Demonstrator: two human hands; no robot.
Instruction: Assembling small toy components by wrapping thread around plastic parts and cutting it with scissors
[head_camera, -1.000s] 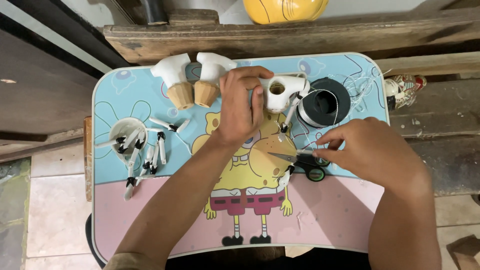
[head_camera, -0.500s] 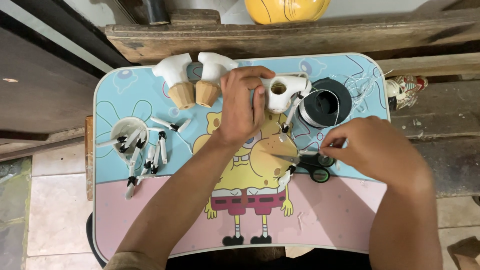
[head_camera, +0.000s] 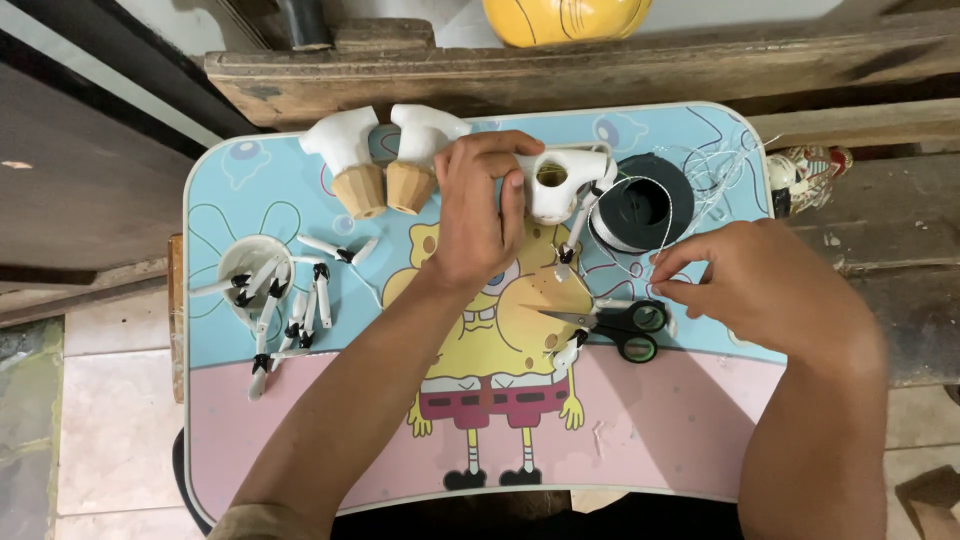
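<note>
head view, looking straight down at a small table (head_camera: 300, 430) with a cartoon print, blue up top, pink below. left hand (head_camera: 480, 210) is clamped over a white plastic piece (head_camera: 560, 180), fingers curled round its left end, pinning it near the table's far edge so it sits steady. a thin white-and-black finger-like part (head_camera: 575, 228) hangs off that piece toward the middle of the table.

right hand (head_camera: 760, 280) sits further right, thumb and forefinger pinched together as if on a fine thread; the thread itself is too thin to make out between the fingertips, but pale strands run from the black spool (head_camera: 640, 210) just beyond it, so a pinch on that line looks likely. black-handled scissors (head_camera: 615, 322) lie closed just beside the right hand, within easy reach.

over on the left, a white bowl (head_camera: 255, 270) with more small white-and-black parts (head_camera: 300, 315), some spilling out alongside. two white pieces with tan bases (head_camera: 385, 165) are parked at the back, clear of the hands.
</note>
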